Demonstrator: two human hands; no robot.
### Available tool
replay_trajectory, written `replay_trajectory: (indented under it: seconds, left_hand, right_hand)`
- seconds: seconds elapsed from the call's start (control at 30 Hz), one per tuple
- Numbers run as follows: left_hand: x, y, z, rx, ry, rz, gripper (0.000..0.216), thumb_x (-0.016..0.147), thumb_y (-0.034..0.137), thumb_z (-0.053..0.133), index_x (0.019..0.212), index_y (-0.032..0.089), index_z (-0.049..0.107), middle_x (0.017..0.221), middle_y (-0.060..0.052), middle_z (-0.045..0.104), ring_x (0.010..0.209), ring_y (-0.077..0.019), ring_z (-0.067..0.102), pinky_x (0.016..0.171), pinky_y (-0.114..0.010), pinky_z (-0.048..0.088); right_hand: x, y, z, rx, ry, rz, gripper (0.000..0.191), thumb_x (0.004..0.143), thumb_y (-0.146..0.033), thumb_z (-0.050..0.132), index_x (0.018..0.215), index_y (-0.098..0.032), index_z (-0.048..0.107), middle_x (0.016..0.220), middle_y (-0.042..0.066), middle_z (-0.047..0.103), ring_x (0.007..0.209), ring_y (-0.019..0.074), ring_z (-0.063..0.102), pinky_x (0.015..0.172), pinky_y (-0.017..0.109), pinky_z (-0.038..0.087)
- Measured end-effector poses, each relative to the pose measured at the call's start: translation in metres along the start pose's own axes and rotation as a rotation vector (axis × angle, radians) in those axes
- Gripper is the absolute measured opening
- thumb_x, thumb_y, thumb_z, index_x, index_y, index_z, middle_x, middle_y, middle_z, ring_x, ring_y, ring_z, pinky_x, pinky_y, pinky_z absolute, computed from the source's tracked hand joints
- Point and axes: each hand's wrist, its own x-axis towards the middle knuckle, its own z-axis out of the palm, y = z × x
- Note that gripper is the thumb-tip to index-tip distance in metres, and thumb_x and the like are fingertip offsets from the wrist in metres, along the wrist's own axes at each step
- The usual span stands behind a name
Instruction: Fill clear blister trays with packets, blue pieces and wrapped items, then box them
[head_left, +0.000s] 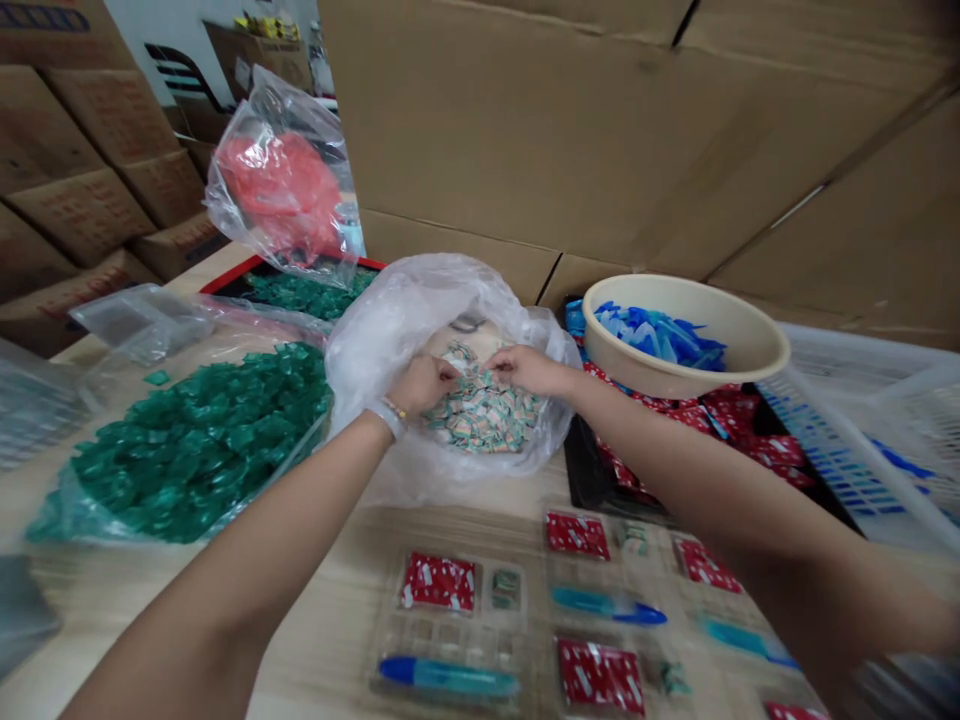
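Both my hands reach into an open clear plastic bag (390,330) full of small pale multicoloured packets (487,420) on the wooden table. My left hand (421,383) is curled in a loose fist at the left of the pile, fingers pinched on packets. My right hand (525,368) has its fingers bent down into the packets at the top of the pile. What exactly each hand grips is too small to make out. Below my arms lie clear blister trays (457,625) holding red sachets (439,582), blue pens (448,677) and small packets.
A heap of green packets (202,440) lies in a clear bag at left. A bag with red contents (281,190) stands behind. A beige bowl (750,345) with blue pieces sits over red sachets in a black tray (585,470). A white basket (862,440) is at right. Cardboard boxes (600,130) form a wall behind.
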Motion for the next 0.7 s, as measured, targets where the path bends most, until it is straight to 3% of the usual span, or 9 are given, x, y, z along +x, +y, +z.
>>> replay_trajectory:
  seconds: [0.1, 0.2, 0.27, 0.43, 0.57, 0.7]
  left_hand:
    - [0.003, 0.004, 0.005, 0.084, -0.037, 0.036, 0.022, 0.070, 0.013, 0.050, 0.083, 0.012, 0.068, 0.077, -0.007, 0.067, 0.071, -0.0182, 0.059, 0.069, -0.027, 0.044]
    - [-0.004, 0.003, 0.012, 0.123, -0.007, 0.103, 0.023, 0.070, 0.012, 0.049, 0.085, 0.013, 0.067, 0.083, -0.007, 0.066, 0.077, -0.0184, 0.058, 0.074, -0.027, 0.043]
    - [-0.010, -0.001, 0.016, 0.135, 0.037, 0.160, 0.023, 0.071, 0.011, 0.049, 0.087, 0.014, 0.066, 0.085, -0.007, 0.065, 0.078, -0.0172, 0.058, 0.075, -0.026, 0.043]
    - [-0.025, -0.006, 0.017, 0.083, 0.169, 0.212, 0.026, 0.072, 0.009, 0.051, 0.096, 0.014, 0.059, 0.090, -0.007, 0.062, 0.083, -0.0161, 0.056, 0.076, -0.027, 0.044]
    - [-0.035, -0.005, 0.016, 0.070, 0.209, 0.292, 0.030, 0.075, 0.013, 0.053, 0.104, 0.014, 0.056, 0.094, -0.008, 0.060, 0.089, -0.0174, 0.054, 0.080, -0.030, 0.044]
    - [-0.036, -0.004, 0.022, 0.068, 0.163, 0.384, 0.021, 0.078, 0.014, 0.049, 0.093, 0.017, 0.063, 0.092, -0.007, 0.060, 0.087, -0.0179, 0.055, 0.081, -0.032, 0.044]
  right_hand:
    - [0.017, 0.004, -0.003, 0.027, -0.136, 0.001, 0.026, 0.067, -0.008, 0.049, 0.085, -0.018, 0.065, 0.070, -0.003, 0.063, 0.064, 0.0106, 0.053, 0.060, 0.020, 0.041]
    - [0.023, -0.002, 0.000, -0.160, -0.235, -0.029, 0.033, 0.063, -0.002, 0.048, 0.084, -0.019, 0.066, 0.072, -0.003, 0.065, 0.065, 0.0110, 0.054, 0.060, 0.019, 0.040]
    - [0.021, -0.009, 0.004, -0.329, -0.233, -0.011, 0.029, 0.065, -0.004, 0.047, 0.082, -0.018, 0.066, 0.072, 0.000, 0.065, 0.066, 0.0127, 0.055, 0.060, 0.020, 0.040]
    - [-0.005, -0.021, 0.011, -0.511, 0.008, -0.019, 0.023, 0.074, -0.012, 0.045, 0.087, -0.014, 0.064, 0.085, 0.009, 0.061, 0.081, 0.0183, 0.055, 0.072, 0.026, 0.040]
    - [-0.029, -0.019, 0.015, -0.374, 0.171, -0.128, 0.023, 0.075, -0.010, 0.047, 0.093, -0.015, 0.061, 0.091, 0.008, 0.055, 0.086, 0.0169, 0.052, 0.075, 0.025, 0.040]
    - [-0.044, -0.017, 0.021, -0.223, 0.223, -0.207, 0.017, 0.075, -0.008, 0.048, 0.086, -0.015, 0.059, 0.083, 0.005, 0.054, 0.080, 0.0150, 0.052, 0.074, 0.026, 0.040]
